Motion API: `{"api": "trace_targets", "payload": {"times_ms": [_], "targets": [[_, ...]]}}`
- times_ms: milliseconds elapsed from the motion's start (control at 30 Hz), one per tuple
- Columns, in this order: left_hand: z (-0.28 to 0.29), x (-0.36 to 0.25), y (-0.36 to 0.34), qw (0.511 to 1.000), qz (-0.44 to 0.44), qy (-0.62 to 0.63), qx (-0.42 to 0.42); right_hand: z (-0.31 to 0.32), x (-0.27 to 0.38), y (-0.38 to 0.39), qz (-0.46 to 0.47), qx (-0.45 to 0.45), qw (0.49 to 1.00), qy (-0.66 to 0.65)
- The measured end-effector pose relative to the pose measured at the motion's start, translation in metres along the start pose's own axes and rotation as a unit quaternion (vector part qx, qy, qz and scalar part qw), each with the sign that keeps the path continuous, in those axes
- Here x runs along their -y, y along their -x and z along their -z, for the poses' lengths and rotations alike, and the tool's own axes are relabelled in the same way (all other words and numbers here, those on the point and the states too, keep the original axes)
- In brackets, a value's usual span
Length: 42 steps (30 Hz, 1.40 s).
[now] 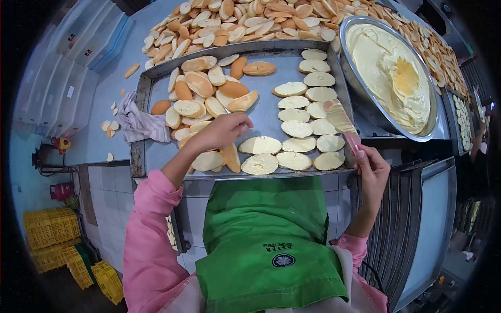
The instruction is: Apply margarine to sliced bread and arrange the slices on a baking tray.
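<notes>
In front of me lies a metal baking tray [282, 49]. Rows of oval bread slices [295, 145] coated with pale cream fill its right side, while plain bread slices [198, 83] are heaped on its left. My left hand [224, 130] hovers over the near edge of this heap, fingers loosely bent and apart, with nothing visible in them. At the tray's right edge, my right hand [371, 167] is closed round the pink handle of a spatula [340, 117]. Its cream-smeared blade slants up and left over the coated slices.
A big metal bowl [433, 117] of pale cream stands right of the tray. Behind lies a large pile of bread slices [255, 21]. A striped cloth [143, 117] lies at the left, with clear plastic boxes [68, 94] beyond. Stacked trays [402, 219] stand low at right.
</notes>
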<state>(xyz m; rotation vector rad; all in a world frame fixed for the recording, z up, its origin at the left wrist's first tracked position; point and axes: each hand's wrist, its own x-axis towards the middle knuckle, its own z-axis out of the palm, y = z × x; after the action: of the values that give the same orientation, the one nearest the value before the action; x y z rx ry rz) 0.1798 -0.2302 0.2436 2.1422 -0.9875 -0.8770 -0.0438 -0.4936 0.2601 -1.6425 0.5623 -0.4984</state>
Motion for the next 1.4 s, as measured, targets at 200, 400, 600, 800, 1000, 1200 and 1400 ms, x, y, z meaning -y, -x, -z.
{"api": "trace_targets", "payload": {"times_ms": [200, 400, 600, 800, 1000, 1200, 1400], "targets": [[0.005, 0.007, 0.074, 0.982, -0.046, -0.184, -0.029, -0.002, -0.004, -0.003, 0.012, -0.003, 1.000, 0.019], [0.006, 0.019, 0.103, 0.945, -0.048, -0.293, -0.141, -0.021, 0.001, -0.004, 0.037, 0.019, 0.999, 0.026], [0.013, 0.018, 0.107, 0.876, 0.038, 0.061, -0.477, -0.044, 0.007, 0.006, 0.012, 0.072, 0.997, 0.002], [-0.012, -0.037, 0.061, 0.742, -0.015, 0.601, -0.296, -0.067, 0.019, 0.014, -0.111, 0.207, 0.965, -0.117], [-0.031, -0.062, 0.058, 0.699, -0.067, 0.704, -0.107, -0.075, 0.023, 0.011, -0.132, 0.213, 0.967, -0.054], [-0.037, -0.053, 0.062, 0.729, -0.060, 0.676, -0.089, -0.090, 0.008, 0.010, 0.095, 0.153, 0.983, -0.021], [-0.038, -0.047, 0.062, 0.722, -0.096, 0.677, -0.106, -0.081, 0.017, 0.001, 0.199, 0.177, 0.962, 0.058]]}}
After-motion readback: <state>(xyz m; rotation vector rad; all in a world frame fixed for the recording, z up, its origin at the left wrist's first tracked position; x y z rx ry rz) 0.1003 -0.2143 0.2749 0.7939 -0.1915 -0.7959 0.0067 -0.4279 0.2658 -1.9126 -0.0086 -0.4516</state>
